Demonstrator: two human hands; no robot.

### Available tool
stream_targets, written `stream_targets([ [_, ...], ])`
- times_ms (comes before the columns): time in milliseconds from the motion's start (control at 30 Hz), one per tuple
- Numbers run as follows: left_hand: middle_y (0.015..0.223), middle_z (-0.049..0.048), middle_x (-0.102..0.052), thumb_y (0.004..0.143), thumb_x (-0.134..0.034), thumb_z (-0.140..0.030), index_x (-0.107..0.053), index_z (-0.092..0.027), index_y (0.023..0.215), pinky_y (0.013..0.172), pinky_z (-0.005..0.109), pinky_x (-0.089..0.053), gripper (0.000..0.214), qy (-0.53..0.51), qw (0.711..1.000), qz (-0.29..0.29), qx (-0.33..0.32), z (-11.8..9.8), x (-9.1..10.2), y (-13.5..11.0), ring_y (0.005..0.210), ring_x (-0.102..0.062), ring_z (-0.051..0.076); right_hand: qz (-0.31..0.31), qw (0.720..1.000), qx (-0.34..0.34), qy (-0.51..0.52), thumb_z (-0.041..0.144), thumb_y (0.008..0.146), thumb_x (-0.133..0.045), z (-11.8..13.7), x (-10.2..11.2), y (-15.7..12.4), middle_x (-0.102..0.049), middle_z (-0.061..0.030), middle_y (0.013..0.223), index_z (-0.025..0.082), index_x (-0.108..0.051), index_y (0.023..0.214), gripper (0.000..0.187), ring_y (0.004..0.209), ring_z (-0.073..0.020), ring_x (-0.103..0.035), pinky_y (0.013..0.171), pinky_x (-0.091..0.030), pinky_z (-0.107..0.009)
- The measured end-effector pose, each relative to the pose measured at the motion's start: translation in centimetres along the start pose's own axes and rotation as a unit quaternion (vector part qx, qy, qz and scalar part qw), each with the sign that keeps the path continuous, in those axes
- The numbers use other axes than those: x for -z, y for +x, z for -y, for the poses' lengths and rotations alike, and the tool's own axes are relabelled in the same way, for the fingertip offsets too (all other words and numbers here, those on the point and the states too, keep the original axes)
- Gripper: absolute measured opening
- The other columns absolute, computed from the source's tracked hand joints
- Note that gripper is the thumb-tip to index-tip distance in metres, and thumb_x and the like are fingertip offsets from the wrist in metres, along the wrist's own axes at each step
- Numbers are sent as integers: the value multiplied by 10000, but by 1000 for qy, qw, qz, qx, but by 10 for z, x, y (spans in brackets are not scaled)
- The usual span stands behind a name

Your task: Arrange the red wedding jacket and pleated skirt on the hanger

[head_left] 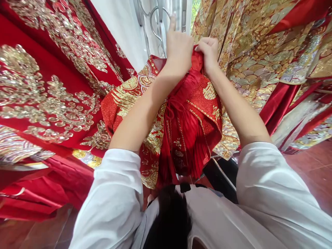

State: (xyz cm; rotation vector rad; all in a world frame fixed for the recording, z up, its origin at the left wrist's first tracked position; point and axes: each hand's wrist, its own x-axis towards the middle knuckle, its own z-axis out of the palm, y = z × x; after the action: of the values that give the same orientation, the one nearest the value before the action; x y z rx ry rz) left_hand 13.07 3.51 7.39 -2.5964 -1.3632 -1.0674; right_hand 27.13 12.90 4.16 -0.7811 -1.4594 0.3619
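Note:
A red embroidered garment [204, 103] with gold trim, a pleated part and a small tied bow hangs in front of me. My left hand [180, 48] is closed at its upper edge, with the index finger stretched upward; its grip is partly hidden behind the back of the hand. Just to the right, my right hand [209, 53] pinches the gathered red cloth between thumb and curled fingers. A curved metal hanger hook [153, 26] rises beside my left hand, and its lower part goes behind the garment.
Red dresses with beaded gold patterns [59, 100] hang close on the left. Gold scale-patterned garments [259, 65] hang on the right. Metal rails and a white curtain [119, 27] stand at the back. A reddish tiled floor [311, 173] shows below.

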Motion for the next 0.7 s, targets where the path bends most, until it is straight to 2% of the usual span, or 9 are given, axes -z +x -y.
stream_targets([
  [33,973,71,-619,732,-470,-152,-677,-172,901,1190,373,120,268,47,999,-6,-15,-1,-2,2,1289,-375,281,-5,1000,1,0,-53,768,-450,2,4,-4,-307,87,478,150,-361,522,331,513,-10,-245,561,-308,-144],
  [133,925,68,-636,775,-447,-147,-645,-109,980,1200,335,86,287,119,989,-19,-82,5,-9,4,1201,-477,242,112,993,-46,17,78,742,-557,-2,20,-21,-521,86,605,130,-525,688,82,606,1,-436,676,-384,-139],
  [233,1081,97,-632,762,-448,-102,-609,-115,1078,1187,360,-105,355,89,992,-30,-79,13,-14,1,1167,-471,241,218,969,-116,21,252,636,-705,-18,33,-39,-635,39,766,131,-555,794,249,786,-65,-551,796,-459,-213],
  [300,1184,108,-596,766,-441,-99,-586,-129,1132,1127,415,-223,395,72,996,-18,-51,16,-15,-1,1152,-460,273,216,966,-145,-13,297,643,-712,-27,38,-47,-626,20,737,135,-548,755,256,803,-91,-553,806,-479,-252],
  [433,1235,63,-570,791,-467,-174,-557,-189,1167,1070,445,-268,387,24,999,-1,-35,17,-13,0,1164,-423,299,123,980,-132,-84,165,711,-635,-20,60,-47,-576,10,699,139,-537,704,102,815,-104,-515,862,-448,-265],
  [500,1218,69,-577,796,-476,-188,-557,-191,1144,1062,443,-267,357,18,999,-12,-39,16,-14,0,1147,-428,292,-42,989,-47,-134,58,685,-598,-5,77,-42,-579,-11,761,145,-538,731,115,791,-104,-490,839,-429,-247],
  [600,1150,112,-601,809,-453,-165,-576,-166,1086,1023,452,-302,303,50,996,-55,-42,14,-15,-1,1095,-459,294,-306,933,87,-168,36,700,-550,9,88,-46,-580,-51,932,164,-512,885,228,768,-102,-468,778,-421,-233],
  [633,1124,115,-610,813,-441,-161,-585,-171,1066,1014,450,-313,291,56,995,-69,-43,13,-15,-3,1083,-469,297,-321,931,80,-157,57,717,-550,8,86,-52,-572,-57,966,168,-493,916,235,785,-102,-471,788,-422,-234],
  [700,1088,110,-619,817,-415,-147,-600,-193,1037,1005,447,-327,291,54,994,-88,-42,14,-16,-5,1084,-481,307,-234,964,-5,-125,145,753,-578,-2,76,-69,-568,-54,942,171,-478,892,173,824,-109,-488,816,-433,-253],
])
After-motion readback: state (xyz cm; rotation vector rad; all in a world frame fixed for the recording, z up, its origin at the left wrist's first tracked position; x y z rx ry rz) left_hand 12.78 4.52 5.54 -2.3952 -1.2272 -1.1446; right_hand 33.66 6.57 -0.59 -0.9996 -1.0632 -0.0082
